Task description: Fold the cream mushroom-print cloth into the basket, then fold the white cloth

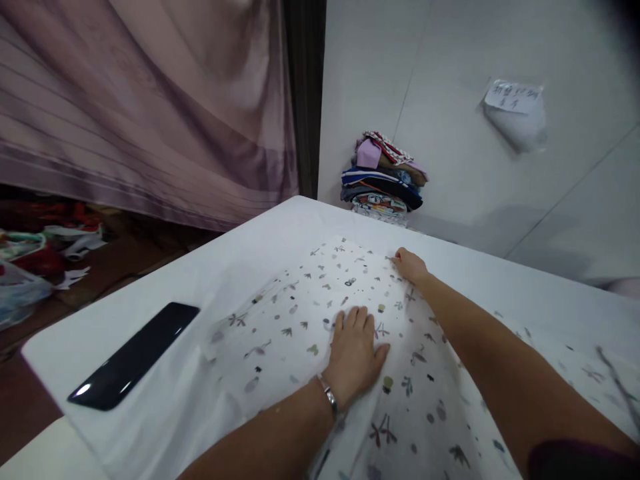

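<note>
A white cloth printed with small plants and figures [300, 320] lies spread over the white table [250, 243], with folds along its left side and near me. My left hand [354, 357], with a silver bracelet at the wrist, rests flat on the middle of the cloth, fingers stretched out. Farther off, my right hand [411, 265] pinches the cloth's far right edge between thumb and fingers. From that hand, the fabric slopes down under my right forearm toward me.
A glossy black panel [135, 357] lies at the table's left. Folded clothes [383, 177] are stacked against the wall. A pink curtain [200, 100] hangs at the left above scraps and bags on the floor. A plastic pouch with a note [517, 113] is on the wall.
</note>
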